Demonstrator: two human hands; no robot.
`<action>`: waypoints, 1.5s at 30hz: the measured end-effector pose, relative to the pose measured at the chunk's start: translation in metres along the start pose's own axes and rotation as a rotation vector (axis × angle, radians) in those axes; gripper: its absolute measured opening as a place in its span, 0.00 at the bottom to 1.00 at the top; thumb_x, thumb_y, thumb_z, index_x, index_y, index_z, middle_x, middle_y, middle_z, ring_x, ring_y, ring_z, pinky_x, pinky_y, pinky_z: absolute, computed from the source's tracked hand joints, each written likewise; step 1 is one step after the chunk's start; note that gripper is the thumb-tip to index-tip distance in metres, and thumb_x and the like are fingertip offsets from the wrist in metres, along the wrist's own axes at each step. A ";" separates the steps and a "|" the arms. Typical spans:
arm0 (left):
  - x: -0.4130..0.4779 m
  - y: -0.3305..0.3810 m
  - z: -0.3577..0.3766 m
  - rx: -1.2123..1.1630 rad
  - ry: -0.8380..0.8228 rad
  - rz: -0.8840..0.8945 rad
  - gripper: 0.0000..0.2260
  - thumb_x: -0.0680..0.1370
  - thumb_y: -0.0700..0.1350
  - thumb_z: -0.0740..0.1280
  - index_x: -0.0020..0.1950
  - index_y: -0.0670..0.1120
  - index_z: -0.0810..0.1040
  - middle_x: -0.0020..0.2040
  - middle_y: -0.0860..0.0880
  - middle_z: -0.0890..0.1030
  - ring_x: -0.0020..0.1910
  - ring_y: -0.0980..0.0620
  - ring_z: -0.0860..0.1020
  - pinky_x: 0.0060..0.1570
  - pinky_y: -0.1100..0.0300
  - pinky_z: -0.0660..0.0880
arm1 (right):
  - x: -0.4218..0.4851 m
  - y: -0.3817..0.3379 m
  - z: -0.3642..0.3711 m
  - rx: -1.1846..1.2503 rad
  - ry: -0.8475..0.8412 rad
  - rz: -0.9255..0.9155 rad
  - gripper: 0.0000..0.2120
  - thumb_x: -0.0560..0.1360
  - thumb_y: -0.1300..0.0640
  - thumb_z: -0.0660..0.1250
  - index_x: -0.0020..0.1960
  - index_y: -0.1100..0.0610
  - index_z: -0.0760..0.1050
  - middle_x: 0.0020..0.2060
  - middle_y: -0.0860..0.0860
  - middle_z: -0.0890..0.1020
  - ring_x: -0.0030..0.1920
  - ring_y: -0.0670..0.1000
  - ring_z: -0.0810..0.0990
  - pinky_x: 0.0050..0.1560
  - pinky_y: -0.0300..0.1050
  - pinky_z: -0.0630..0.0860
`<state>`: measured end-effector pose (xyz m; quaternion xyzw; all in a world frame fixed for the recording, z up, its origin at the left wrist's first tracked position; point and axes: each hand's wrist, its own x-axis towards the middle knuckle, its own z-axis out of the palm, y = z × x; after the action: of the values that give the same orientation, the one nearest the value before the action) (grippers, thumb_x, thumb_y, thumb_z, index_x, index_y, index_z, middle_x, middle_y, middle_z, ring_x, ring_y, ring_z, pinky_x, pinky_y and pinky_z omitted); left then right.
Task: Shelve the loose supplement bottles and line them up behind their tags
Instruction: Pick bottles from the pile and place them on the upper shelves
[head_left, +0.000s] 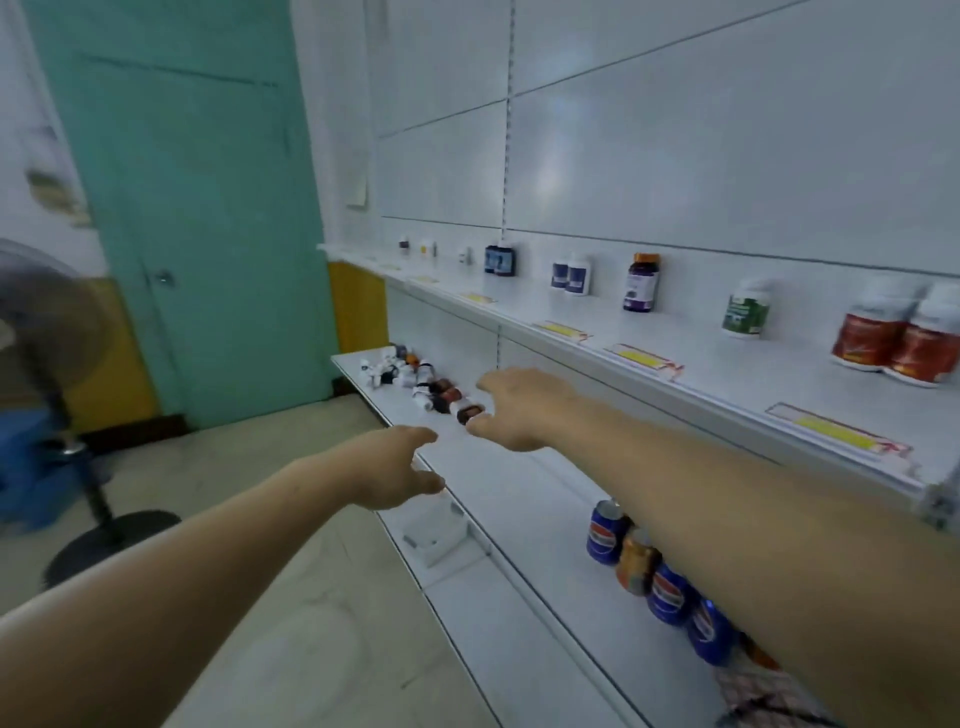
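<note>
One wide-angle view is given, taken from the head. It is aimed forward and down along the shelves (519, 493), seen close.

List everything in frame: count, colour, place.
shelves: three, white, along the right wall
loose bottles: a pile, white, black and brown, lying at the middle shelf's far end
shelved bottles: about eleven, mixed colours, upright on the top shelf
tags: several, yellow, on the top shelf's front edge
cans: at least four, blue and orange, bottom shelf, partly behind the right arm
box: one, white, bottom shelf's front
door: one, teal, back left
fan: one, dark, standing at far left
left hand: open, empty, at the middle shelf's edge
right hand: open, at the nearest loose bottle, contact unclear
</note>
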<state>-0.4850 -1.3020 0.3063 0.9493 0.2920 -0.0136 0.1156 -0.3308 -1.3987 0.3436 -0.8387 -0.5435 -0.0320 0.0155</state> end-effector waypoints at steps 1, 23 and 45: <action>0.015 -0.011 0.002 -0.017 0.005 -0.015 0.31 0.76 0.58 0.65 0.76 0.52 0.59 0.74 0.50 0.64 0.68 0.48 0.69 0.67 0.53 0.66 | 0.021 0.000 0.010 0.001 -0.008 0.000 0.31 0.75 0.37 0.59 0.73 0.51 0.62 0.69 0.54 0.70 0.66 0.58 0.70 0.62 0.54 0.71; 0.392 -0.284 0.014 -0.147 -0.092 -0.118 0.30 0.77 0.55 0.65 0.75 0.48 0.60 0.75 0.48 0.61 0.71 0.47 0.65 0.69 0.54 0.63 | 0.491 -0.018 0.167 0.236 -0.068 0.148 0.37 0.70 0.32 0.58 0.73 0.49 0.60 0.65 0.57 0.73 0.61 0.61 0.73 0.55 0.52 0.73; 0.805 -0.634 0.016 -0.086 -0.381 -0.092 0.30 0.77 0.48 0.66 0.77 0.49 0.57 0.76 0.46 0.60 0.71 0.45 0.64 0.67 0.56 0.63 | 0.920 -0.080 0.344 0.441 -0.341 0.410 0.32 0.76 0.40 0.61 0.73 0.57 0.61 0.70 0.58 0.69 0.67 0.59 0.70 0.63 0.51 0.70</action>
<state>-0.1708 -0.3532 0.0814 0.9094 0.3084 -0.1858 0.2084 -0.0160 -0.5072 0.0648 -0.9002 -0.3522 0.2307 0.1112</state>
